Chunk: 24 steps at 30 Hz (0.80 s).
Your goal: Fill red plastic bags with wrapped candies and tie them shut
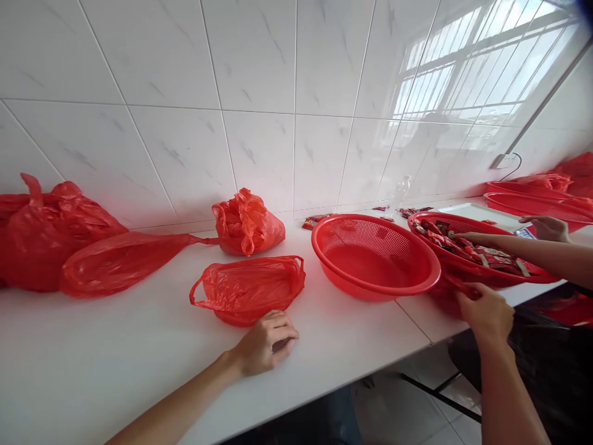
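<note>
My left hand [269,343] rests on the white table, fingers loosely curled, with a gap between thumb and forefinger and nothing visible in it. Just beyond it lies an open red plastic bag [252,287], its handle loops spread. My right hand [488,314] is closed on the edge of another red plastic bag [447,293], which hangs below a full red basket. That basket [498,278] is heaped with small red packets [482,250]. A red perforated basket [375,256] with no packets in it stands between my hands.
A tied red bag [248,222] and a larger red bundle [55,241] stand along the tiled wall. Loose packets [317,220] and a clear bottle [401,188] lie behind the baskets. A co-worker's hand [467,238] reaches into the packets; their other hand [549,228] is beyond.
</note>
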Available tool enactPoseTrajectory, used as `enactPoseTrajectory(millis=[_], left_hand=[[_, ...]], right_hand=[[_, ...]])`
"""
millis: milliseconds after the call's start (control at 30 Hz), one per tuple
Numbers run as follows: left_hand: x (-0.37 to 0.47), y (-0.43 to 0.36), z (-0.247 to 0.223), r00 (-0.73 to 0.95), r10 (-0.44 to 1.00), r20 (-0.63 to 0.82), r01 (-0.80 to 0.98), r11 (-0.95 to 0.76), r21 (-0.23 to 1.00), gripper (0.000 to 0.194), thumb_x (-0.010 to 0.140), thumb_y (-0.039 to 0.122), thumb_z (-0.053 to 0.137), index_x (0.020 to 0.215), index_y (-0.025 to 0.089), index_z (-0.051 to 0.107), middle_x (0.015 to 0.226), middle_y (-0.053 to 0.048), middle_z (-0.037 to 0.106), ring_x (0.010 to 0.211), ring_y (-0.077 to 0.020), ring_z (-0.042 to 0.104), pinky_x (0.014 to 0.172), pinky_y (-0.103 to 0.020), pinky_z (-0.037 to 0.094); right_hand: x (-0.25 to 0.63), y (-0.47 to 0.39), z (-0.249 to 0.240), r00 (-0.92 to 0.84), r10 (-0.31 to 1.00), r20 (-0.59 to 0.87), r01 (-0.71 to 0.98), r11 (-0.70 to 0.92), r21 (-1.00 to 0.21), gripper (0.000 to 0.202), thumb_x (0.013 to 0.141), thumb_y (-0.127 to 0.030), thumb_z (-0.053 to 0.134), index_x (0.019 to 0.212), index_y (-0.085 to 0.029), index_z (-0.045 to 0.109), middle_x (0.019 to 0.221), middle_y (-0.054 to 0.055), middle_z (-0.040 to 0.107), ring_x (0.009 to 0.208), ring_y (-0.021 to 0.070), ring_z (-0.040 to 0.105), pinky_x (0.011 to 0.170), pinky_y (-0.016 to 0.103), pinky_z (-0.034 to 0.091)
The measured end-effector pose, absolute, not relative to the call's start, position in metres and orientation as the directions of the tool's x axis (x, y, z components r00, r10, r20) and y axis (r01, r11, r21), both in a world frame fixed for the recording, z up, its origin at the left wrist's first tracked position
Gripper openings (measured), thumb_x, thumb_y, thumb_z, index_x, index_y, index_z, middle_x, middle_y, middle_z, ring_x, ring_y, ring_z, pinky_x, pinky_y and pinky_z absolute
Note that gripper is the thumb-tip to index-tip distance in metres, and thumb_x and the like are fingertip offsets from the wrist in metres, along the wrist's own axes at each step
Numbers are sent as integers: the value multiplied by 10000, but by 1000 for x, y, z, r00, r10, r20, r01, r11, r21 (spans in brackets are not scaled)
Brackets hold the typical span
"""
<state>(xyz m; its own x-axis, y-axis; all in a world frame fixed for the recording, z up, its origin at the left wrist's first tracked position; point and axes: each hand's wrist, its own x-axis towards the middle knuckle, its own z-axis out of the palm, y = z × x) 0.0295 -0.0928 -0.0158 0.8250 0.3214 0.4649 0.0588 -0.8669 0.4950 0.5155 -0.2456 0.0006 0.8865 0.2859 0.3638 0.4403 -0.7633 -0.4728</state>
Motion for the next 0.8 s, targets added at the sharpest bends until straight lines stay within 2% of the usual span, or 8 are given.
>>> enactPoseTrajectory(millis=[100, 167, 267, 367, 433, 600, 700, 800], left_hand=[[29, -93, -16, 825, 321, 464, 56, -865, 499, 157, 908, 138, 536, 923, 179, 688, 829, -41, 671, 795, -164, 596, 825, -347, 480], [29, -93, -16, 827, 326, 459, 60, -861, 504, 157, 912, 145, 540, 930, 177, 692, 831, -45, 671, 797, -166, 596, 816, -346, 486], [27, -92, -14, 825, 355, 440, 75, -840, 537, 157, 916, 159, 548, 948, 178, 700, 868, -59, 674, 827, -173, 605, 801, -338, 505], [27, -91, -4, 804, 401, 439, 67, -795, 603, 159, 922, 169, 554, 980, 187, 701, 938, -70, 682, 884, -179, 625, 820, -329, 527], [29, -91, 8, 770, 435, 467, 45, -767, 640, 164, 928, 178, 556, 1004, 191, 701, 955, -69, 683, 896, -177, 636, 819, -320, 538], [43, -84, 61, 557, 582, 592, 36, -729, 683, 159, 925, 231, 605, 1035, 194, 714, 1056, -78, 695, 1022, -201, 645, 917, -330, 523], [56, -72, 93, 408, 683, 606, -9, -660, 751, 192, 945, 300, 593, 1048, 194, 716, 1095, -79, 693, 1076, -214, 636, 966, -346, 508], [66, -59, 111, 435, 688, 581, -48, -626, 778, 236, 898, 351, 659, 1063, 195, 721, 1118, -80, 688, 1063, -225, 643, 948, -353, 527]], right_hand=[[504, -255, 20, 795, 81, 601, 509, -628, -589, 239, 719, -200, 710, 948, -157, 767, 803, 172, 731, 712, 280, 636, 705, 406, 449], [490, -257, 41, 677, -49, 735, 664, -389, -638, 224, 702, -212, 709, 915, -177, 767, 841, 143, 740, 759, 272, 661, 726, 384, 488], [462, -250, 81, 552, -192, 811, 830, 33, -557, 223, 617, -195, 739, 836, -200, 778, 753, 71, 710, 698, 262, 660, 656, 390, 486], [429, -235, 119, 478, -315, 820, 873, 273, -404, 229, 584, -115, 753, 804, -176, 772, 730, 49, 681, 678, 217, 635, 645, 360, 464], [405, -221, 136, 497, -221, 839, 821, 431, -373, 231, 608, -89, 732, 821, -175, 755, 776, 39, 678, 722, 190, 634, 671, 328, 468], [343, -173, 141, 404, 533, 743, 546, 512, -664, 164, 748, -139, 693, 895, -208, 672, 865, 6, 671, 783, 150, 618, 692, 268, 473], [307, -141, 131, 184, 723, 665, 345, 587, -733, 92, 798, -156, 651, 853, -209, 601, 926, 19, 671, 821, 155, 617, 717, 275, 488], [278, -117, 122, 64, 776, 628, 189, 608, -771, 113, 812, -137, 623, 805, -212, 539, 884, 10, 657, 767, 140, 596, 696, 273, 487]])
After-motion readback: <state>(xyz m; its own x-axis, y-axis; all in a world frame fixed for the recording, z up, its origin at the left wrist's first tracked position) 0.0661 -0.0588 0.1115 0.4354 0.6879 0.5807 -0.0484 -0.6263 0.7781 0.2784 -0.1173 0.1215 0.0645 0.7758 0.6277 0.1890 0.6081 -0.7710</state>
